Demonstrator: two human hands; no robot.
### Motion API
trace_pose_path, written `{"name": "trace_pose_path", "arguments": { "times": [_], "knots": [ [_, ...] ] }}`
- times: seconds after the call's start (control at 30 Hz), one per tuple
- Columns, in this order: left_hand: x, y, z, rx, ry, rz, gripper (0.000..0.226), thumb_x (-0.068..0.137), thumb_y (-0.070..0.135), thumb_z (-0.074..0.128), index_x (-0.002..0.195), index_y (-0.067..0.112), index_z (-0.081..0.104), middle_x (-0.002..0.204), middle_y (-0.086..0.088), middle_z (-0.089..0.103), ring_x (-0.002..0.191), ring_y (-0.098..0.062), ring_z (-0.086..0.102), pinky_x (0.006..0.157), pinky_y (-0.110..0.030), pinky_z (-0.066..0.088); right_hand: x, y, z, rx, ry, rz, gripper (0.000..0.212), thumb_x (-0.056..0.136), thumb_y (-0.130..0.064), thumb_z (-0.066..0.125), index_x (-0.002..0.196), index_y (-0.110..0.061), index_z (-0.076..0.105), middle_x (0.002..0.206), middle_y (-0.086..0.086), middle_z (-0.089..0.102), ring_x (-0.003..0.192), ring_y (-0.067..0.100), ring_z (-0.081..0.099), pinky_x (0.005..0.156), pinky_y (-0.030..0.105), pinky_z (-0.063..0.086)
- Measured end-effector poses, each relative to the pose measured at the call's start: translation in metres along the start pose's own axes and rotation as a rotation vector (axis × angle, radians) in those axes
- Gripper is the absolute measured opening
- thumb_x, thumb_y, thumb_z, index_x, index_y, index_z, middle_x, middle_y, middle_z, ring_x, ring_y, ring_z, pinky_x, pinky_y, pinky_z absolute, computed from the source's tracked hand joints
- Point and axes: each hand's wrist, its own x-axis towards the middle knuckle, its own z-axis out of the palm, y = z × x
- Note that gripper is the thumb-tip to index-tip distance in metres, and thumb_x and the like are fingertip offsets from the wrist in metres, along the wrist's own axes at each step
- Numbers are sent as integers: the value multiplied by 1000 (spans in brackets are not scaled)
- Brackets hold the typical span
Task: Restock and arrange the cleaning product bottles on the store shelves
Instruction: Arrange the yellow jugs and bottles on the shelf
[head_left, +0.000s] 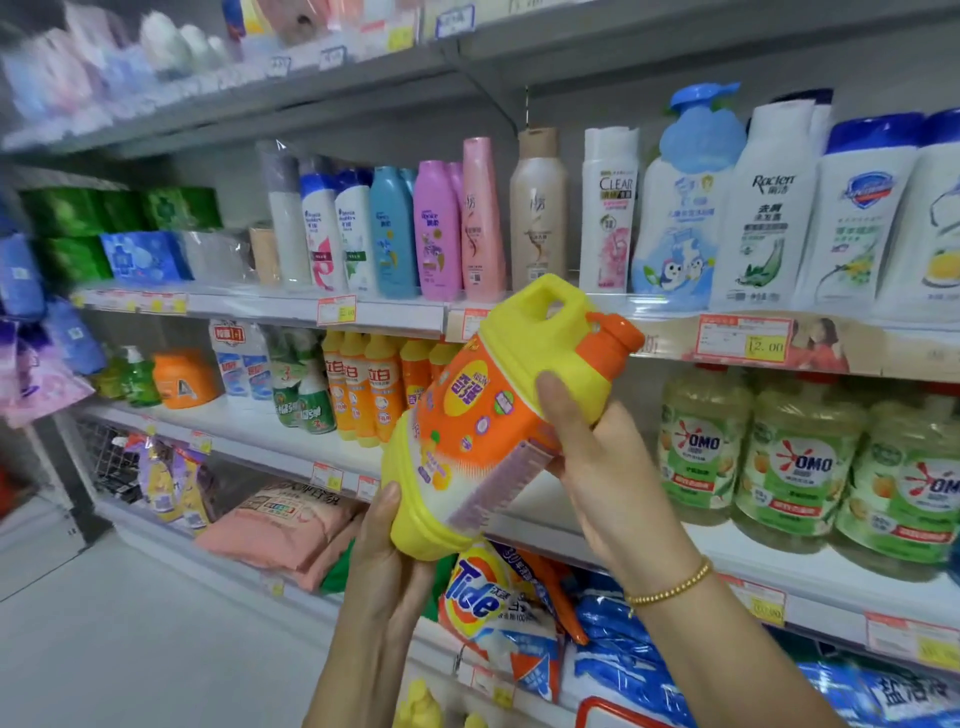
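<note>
A large yellow detergent jug (488, 415) with an orange label and an orange cap is held tilted in front of the shelves, cap up and to the right. My left hand (387, 545) cups its yellow base from below. My right hand (587, 457) grips its side, thumb on the upper body just under the built-in handle. Behind it, a gap shows on the middle shelf (291, 441) between a row of yellow-orange dish soap bottles (363, 389) on the left and pale green OMO jugs (800, 457) on the right.
The shelf above carries shampoo and body wash bottles (545, 213). Below lie Tide bags (498, 603), blue bags (639, 654) and pink packs (285, 530). Green and orange bottles (171, 379) stand at the middle shelf's left. White floor (130, 649) spreads at lower left.
</note>
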Motion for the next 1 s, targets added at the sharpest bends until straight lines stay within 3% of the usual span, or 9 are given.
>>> {"name": "trace_pose_path", "arguments": {
  "times": [0.1,0.23,0.3,0.4,0.47,0.67,0.77,0.9,1.0],
  "knots": [
    [-7,9,-5,73,-45,18,82,21,37,99,97,15,78,106,-9,73,93,-19,71,69,-33,59,-2,-9,7,-83,85,-35,68,65,-36,83,125,-17,55,109,3,72,98,20,70,85,40,57],
    [-17,20,-4,110,-8,-38,104,28,33,100,121,7,61,117,-13,69,102,-23,68,74,-37,59,11,-27,10,-61,176,4,36,79,-16,73,113,-13,62,97,7,74,84,19,72,71,32,59],
    [-23,27,3,88,16,-56,91,40,37,96,120,8,61,112,-15,70,98,-25,70,69,-38,60,29,-33,7,-66,203,82,31,82,-19,72,110,-10,63,97,11,74,81,22,72,70,35,59],
    [-32,40,23,112,48,-61,45,73,30,66,112,8,61,95,-18,73,83,-27,73,59,-34,59,53,-43,3,18,237,257,24,82,-22,72,100,-10,63,94,11,74,68,16,72,58,31,58],
    [-36,45,34,97,81,-98,34,80,25,60,109,8,60,91,-22,70,80,-31,73,59,-36,60,63,-48,1,40,213,354,16,84,-22,71,92,-12,61,75,6,74,57,13,70,47,28,55],
    [-42,48,40,107,118,-166,24,92,21,56,110,6,59,109,-25,64,106,-34,64,65,-36,61,74,-54,2,46,84,463,12,85,-19,67,93,-13,60,67,7,72,58,18,70,47,35,56],
    [-40,47,24,296,50,-152,27,84,16,61,110,7,61,100,-12,71,91,-23,70,70,-30,60,69,-51,4,-19,-24,453,28,81,-13,69,108,-10,64,79,7,75,68,18,72,53,34,58],
    [-40,48,0,603,-40,-314,58,69,18,70,124,8,54,102,-7,73,87,-23,71,76,-31,58,58,-39,9,-215,-122,197,83,46,-4,87,123,-5,57,102,13,72,85,25,71,66,34,58],
    [-34,63,-12,694,-119,-341,31,73,30,68,100,14,69,88,-4,72,74,-18,67,68,-24,52,41,-29,14,-349,-244,65,78,41,-2,88,114,-12,60,96,4,73,85,18,70,68,30,57]
  ]
}}
